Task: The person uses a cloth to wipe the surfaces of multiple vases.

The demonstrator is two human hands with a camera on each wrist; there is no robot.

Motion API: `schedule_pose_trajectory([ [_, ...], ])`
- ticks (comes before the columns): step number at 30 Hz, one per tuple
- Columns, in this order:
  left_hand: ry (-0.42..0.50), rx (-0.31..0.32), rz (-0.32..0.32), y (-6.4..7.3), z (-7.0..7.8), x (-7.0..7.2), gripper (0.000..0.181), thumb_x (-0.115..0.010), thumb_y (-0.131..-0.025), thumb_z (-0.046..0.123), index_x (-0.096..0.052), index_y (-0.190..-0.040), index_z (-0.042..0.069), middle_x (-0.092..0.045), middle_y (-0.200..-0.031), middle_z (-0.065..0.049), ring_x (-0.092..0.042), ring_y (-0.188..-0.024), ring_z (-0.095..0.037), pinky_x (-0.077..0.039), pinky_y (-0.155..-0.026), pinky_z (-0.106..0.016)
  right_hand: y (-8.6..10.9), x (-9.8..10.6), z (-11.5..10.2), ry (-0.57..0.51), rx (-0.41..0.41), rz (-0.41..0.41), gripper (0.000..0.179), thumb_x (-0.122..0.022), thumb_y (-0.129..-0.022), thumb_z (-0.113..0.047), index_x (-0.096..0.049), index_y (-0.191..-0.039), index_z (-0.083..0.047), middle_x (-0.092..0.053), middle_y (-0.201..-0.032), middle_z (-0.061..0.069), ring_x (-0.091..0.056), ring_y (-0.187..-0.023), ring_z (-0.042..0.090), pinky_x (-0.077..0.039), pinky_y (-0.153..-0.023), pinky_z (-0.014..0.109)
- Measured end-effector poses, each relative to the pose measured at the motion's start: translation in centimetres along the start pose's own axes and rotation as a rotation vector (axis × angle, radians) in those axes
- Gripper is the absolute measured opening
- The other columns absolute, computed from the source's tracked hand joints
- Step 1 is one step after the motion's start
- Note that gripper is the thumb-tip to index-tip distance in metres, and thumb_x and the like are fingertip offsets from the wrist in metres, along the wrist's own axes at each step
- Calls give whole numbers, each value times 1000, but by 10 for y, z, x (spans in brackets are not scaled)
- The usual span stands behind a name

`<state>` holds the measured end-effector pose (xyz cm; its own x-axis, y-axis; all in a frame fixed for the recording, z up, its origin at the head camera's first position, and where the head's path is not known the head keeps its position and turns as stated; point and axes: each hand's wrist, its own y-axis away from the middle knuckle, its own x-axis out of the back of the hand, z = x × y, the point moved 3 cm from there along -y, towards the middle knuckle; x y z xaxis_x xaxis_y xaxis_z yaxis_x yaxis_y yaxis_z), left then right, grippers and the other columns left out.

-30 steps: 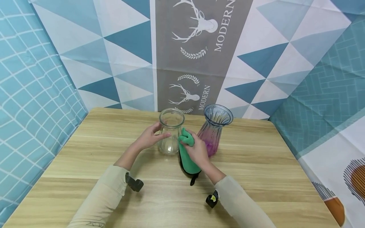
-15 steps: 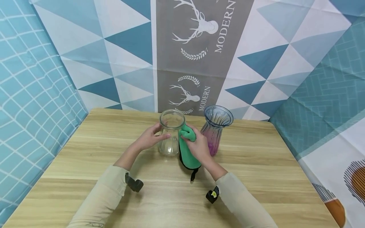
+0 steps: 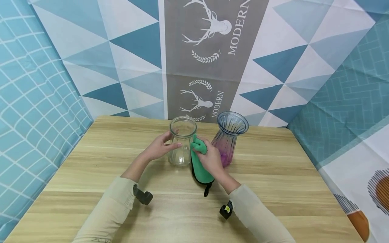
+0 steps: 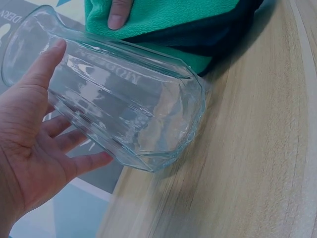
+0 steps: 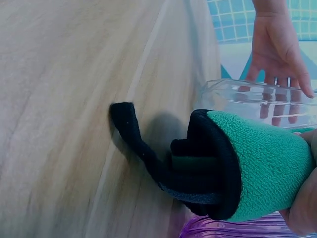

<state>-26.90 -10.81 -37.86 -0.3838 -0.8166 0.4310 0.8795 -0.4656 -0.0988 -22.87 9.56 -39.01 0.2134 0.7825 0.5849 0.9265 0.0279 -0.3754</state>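
A clear glass vase (image 3: 180, 158) stands upright on the table. My left hand (image 3: 160, 147) holds its left side, with the thumb on the near face and the fingers behind the glass, as the left wrist view shows. In my right hand (image 3: 211, 160) is a folded green terry cloth (image 3: 202, 171) with black edging and a black hanging loop (image 5: 141, 146). The bunched upper part of the cloth is gripped between thumb and fingers and lies against the vase's right side. Its lower end hangs near the tabletop. Some right fingers are hidden behind the cloth.
Just right of my right hand stands a ribbed glass vase (image 3: 228, 143), blue at the flared rim and purple below. The wooden table (image 3: 176, 216) ends at the back against a patterned curtain (image 3: 203, 67). A blue tiled-pattern sheet (image 3: 36, 111) hangs at the left.
My right hand and the cloth moved slightly up and away along the vase's side, then came back down toward me. The left hand and both vases stay in place.
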Motion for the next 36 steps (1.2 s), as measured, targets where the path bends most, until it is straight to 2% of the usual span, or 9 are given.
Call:
schedule_pose_trajectory([
  [4, -3, -6, 12, -7, -17, -2, 69, -66, -87, 30, -32, -145, 11, -35, -149, -15, -31, -137, -39, -32, -110, -52, 1, -1, 2, 20, -8, -1, 46, -73, -81, -19, -59, -125, -16, -67, -114, 13, -65, -101, 31, -53, -84, 44],
  [8, -4, 21, 43, -7, -17, -4, 78, -73, -80, 37, -34, -144, 17, -37, -149, -11, -34, -136, -35, -39, -105, -51, 3, -3, 4, 43, -37, -30, 47, -72, -82, -20, -58, -127, -17, -67, -113, 14, -65, -98, 31, -54, -80, 44],
  [13, -80, 64, 119, -9, -14, -8, 88, -77, -69, 51, -37, -142, 20, -43, -144, -12, -41, -130, -36, -39, -102, -55, 4, -3, 5, 33, -48, -36, 47, -73, -82, -19, -58, -127, -17, -67, -112, 15, -66, -96, 31, -54, -78, 44],
  [20, -97, 45, 171, -9, -9, -9, 81, -80, -69, 46, -42, -136, 22, -38, -140, -14, -46, -122, -38, -41, -98, -57, 0, 4, 0, -9, -4, 8, 45, -73, -81, -18, -59, -124, -15, -67, -113, 14, -65, -99, 30, -54, -80, 43],
  [28, -93, 8, 171, -9, -7, -9, 78, -80, -71, 42, -43, -135, 18, -40, -137, -15, -45, -122, -36, -42, -99, -54, -5, 12, -11, -45, 35, 49, 46, -73, -81, -18, -59, -125, -17, -66, -117, 10, -63, -105, 27, -53, -85, 43],
  [36, -75, -18, 162, -8, -7, -9, 79, -80, -72, 35, -42, -138, 15, -43, -137, -16, -45, -123, -37, -44, -97, -52, -8, 11, -13, -17, 26, 32, 45, -73, -81, -19, -60, -124, -16, -68, -113, 12, -65, -98, 28, -54, -80, 44],
])
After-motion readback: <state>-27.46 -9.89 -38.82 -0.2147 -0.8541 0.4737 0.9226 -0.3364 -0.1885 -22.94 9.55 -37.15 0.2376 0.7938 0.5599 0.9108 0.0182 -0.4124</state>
